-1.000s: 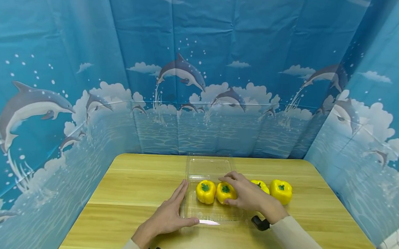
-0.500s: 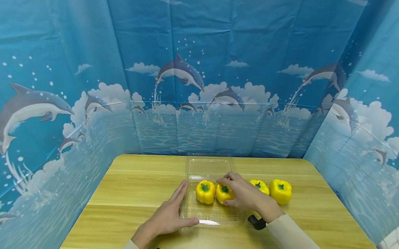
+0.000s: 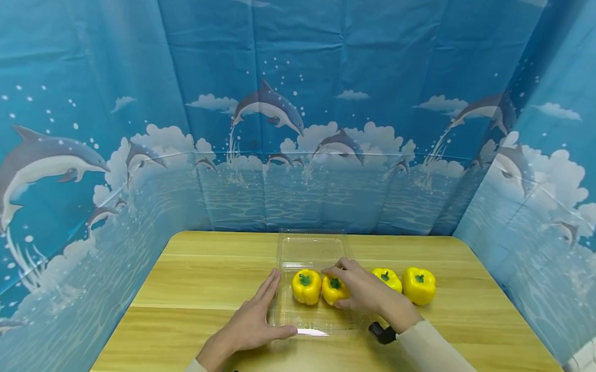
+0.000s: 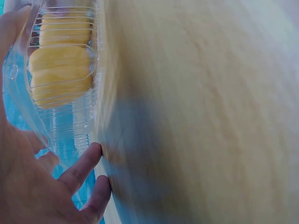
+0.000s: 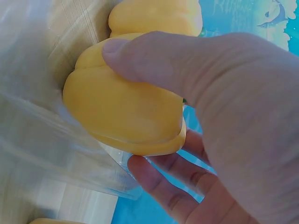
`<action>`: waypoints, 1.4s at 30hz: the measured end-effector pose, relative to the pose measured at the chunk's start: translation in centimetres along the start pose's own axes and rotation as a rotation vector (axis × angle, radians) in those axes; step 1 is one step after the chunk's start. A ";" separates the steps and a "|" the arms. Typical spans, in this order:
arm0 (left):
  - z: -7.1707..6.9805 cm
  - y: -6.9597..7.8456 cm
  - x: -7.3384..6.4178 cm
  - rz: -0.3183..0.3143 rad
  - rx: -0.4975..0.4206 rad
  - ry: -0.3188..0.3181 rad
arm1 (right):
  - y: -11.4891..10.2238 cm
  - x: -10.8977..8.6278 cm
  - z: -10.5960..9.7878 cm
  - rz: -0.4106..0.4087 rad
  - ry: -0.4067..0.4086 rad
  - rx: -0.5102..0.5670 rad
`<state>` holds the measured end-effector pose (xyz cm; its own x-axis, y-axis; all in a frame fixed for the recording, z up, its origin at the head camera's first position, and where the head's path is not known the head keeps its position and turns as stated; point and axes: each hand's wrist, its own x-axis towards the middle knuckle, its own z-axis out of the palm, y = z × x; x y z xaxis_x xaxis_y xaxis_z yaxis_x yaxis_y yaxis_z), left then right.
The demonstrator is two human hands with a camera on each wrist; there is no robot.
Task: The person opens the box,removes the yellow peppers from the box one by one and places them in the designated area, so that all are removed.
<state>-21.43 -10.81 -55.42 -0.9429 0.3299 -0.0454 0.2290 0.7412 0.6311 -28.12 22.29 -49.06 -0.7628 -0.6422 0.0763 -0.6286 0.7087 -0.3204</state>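
Note:
A clear plastic clamshell box point(image 3: 318, 321) lies on the table with its lid point(image 3: 313, 247) folded back toward the curtain. Two yellow bell peppers with green stems stand side by side in its tray: a left pepper point(image 3: 306, 287) and a right pepper point(image 3: 332, 292). My right hand point(image 3: 365, 287) grips the right pepper, thumb on the near side and fingers on the far side; the right wrist view shows the thumb across that held pepper point(image 5: 126, 102). My left hand point(image 3: 251, 318) rests along the box's left edge, fingers extended and thumb at the front corner, as the left wrist view point(image 4: 51, 182) also shows.
To the right of the box, partly behind my right hand, sits a yellow pepper point(image 3: 389, 278), with another yellow pepper point(image 3: 419, 286) beside it. The wooden table point(image 3: 195, 292) ends at a blue dolphin-print curtain point(image 3: 307, 197) at the back and sides.
My right hand has shifted very slightly left with the pepper it grips, now close against the left pepper. My left hand stays in place on the box's edge.

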 end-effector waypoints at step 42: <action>0.1 0.2 -0.1 0.006 0.000 0.010 | 0.4 -0.4 0.1 -0.019 0.025 0.018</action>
<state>-21.31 -10.67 -55.35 -0.9437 0.3289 -0.0339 0.2349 0.7390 0.6314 -28.03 22.77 -49.33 -0.7543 -0.6479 0.1062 -0.6405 0.6907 -0.3357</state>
